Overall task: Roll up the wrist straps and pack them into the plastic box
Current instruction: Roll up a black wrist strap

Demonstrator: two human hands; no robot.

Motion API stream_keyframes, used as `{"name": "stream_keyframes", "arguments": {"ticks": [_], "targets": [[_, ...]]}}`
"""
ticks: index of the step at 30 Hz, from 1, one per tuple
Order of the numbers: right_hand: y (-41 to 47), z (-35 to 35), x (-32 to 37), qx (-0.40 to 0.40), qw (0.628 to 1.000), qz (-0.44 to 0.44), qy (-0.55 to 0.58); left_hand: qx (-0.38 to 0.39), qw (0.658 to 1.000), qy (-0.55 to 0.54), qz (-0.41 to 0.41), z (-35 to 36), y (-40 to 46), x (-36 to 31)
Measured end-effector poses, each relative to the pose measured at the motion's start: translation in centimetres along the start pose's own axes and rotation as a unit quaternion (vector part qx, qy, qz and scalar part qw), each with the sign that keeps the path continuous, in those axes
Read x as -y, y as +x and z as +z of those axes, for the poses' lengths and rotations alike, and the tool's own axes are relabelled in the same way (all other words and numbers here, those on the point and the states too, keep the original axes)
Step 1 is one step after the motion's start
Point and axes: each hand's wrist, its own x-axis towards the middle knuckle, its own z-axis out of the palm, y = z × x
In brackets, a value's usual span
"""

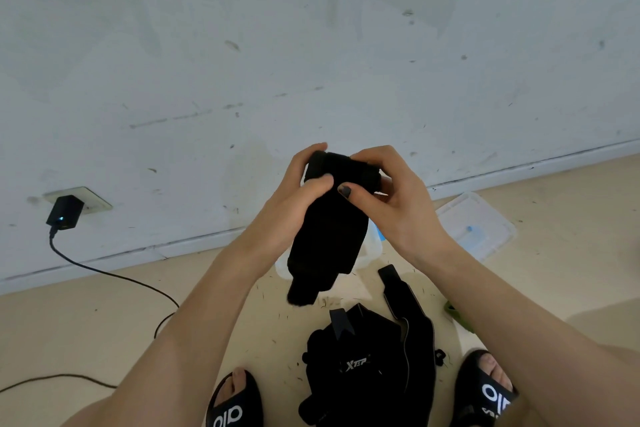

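Here, strap in hand: a black wrist strap (329,218) was held up in the air at the middle of the view, its top end turned into a thick roll and its loose tail hanging toward six o'clock.
Left hand: the left hand (301,191) gripped the roll's end at nine o'clock, fingers behind and thumb in front.
Right hand: the right hand (388,191) gripped the end at three o'clock, fingers curled over the top.
Doing it well: I judged the roll would hold best if both thumbs kept the turns tight and square while the tail fed in evenly; a slack turn would likely spring open.
Box: the plastic box (370,246) sat on the floor beyond the hanging tail, mostly hidden; a clear lid (474,222) lay at three o'clock of it.
Left to do: a pile of black straps (374,364) lay unrolled at six o'clock, between two sandalled feet.
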Motion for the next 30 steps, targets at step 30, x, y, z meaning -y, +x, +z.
{"name": "stream_keyframes", "arguments": {"ticks": [30], "targets": [[-0.2,0.1,0.7,0.049,0.985,0.149,0.065,-0.058,0.994,-0.053,0.077,1.3,-0.2,0.9]]}}
